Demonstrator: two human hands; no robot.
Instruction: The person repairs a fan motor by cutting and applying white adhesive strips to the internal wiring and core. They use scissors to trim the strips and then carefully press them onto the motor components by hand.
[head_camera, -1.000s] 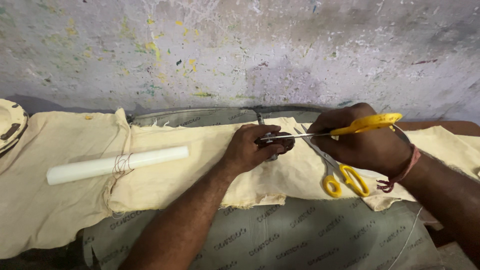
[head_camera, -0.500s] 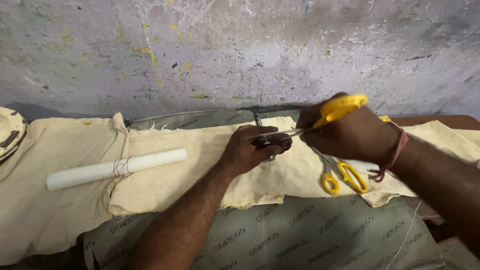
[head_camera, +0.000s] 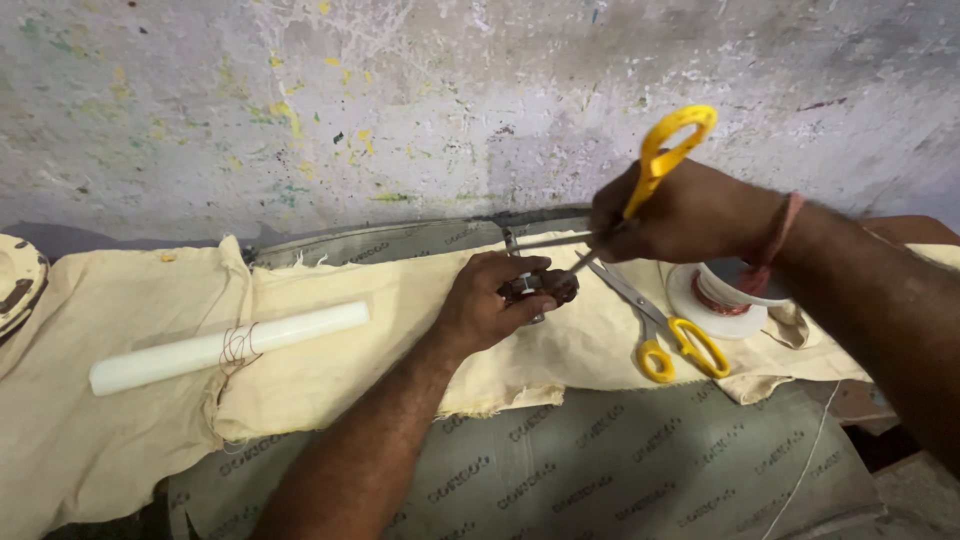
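While the two hands met over the cream cloth, each had its grip full.

Surroundings: a cream cloth (head_camera: 330, 370) lay spread on the worktop (head_camera: 620, 470), whose grey printed sheet showed bare nearer the person than the grips.
White tube: a white tube (head_camera: 228, 346), wound with thin reddish thread at its middle, lay on the cloth well to the left of the left grip.
Spare scissors: a second pair of scissors (head_camera: 662, 328) with yellow handles lay flat on the cloth just below the right grip, blades pointing up towards it.
Spool: a white spool (head_camera: 722, 295) with a reddish core sat under the right wrist, partly covered by it.
Wall: a stained, paint-flecked wall (head_camera: 400, 110) rose just beyond both grips.
In the way: the right forearm crossed over the spool; nothing lay between the two grips.
Left grip: the left hand (head_camera: 490, 305) was curled closed round a small dark object (head_camera: 545, 288), pressed down on the cloth.
Small dark object: brownish-black, rounded, mostly hidden by the fingers; its kind could not be told.
Right grip: the right hand (head_camera: 680, 215) was closed round the yellow-handled scissors (head_camera: 655, 170), a reddish band on its wrist.
Held scissors: one yellow loop stood up above the right grip; the metal blades slanted down and left, their tips right at the dark object in the left grip.
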